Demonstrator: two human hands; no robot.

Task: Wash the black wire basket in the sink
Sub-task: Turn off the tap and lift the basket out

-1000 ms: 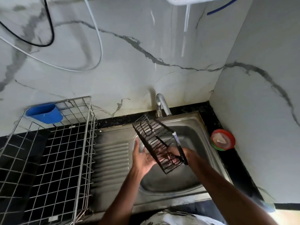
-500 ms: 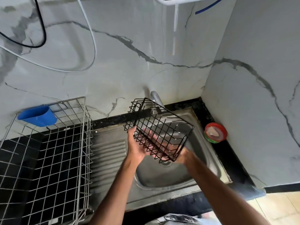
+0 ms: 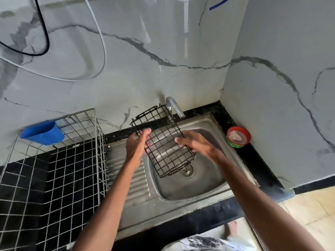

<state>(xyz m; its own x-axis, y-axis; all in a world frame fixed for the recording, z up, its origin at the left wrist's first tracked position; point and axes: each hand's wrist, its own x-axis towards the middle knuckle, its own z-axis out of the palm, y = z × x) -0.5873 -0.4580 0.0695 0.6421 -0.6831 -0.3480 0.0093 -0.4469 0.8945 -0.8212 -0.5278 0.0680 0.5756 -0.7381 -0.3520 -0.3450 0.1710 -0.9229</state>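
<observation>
As left hand point(image 3: 137, 143) and right hand point(image 3: 196, 144) fingers clasp it, basket point(image 3: 164, 142) hangs tilted.

black wire basket point(image 3: 164, 142) turned lengthwise, left hand point(image 3: 136, 144) and right hand point(image 3: 196, 144) now flanking

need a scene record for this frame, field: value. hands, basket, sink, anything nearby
task object: black wire basket, tilted, held over the sink basin
left hand: holds the basket's left edge
right hand: holds the basket's right edge
faucet: behind the basket's far end, no stream visible
drain: beside the basket's near end
left of sink: silver wire rack, blue cup hung on its rim
right corner: red-and-green round container on the counter
</observation>
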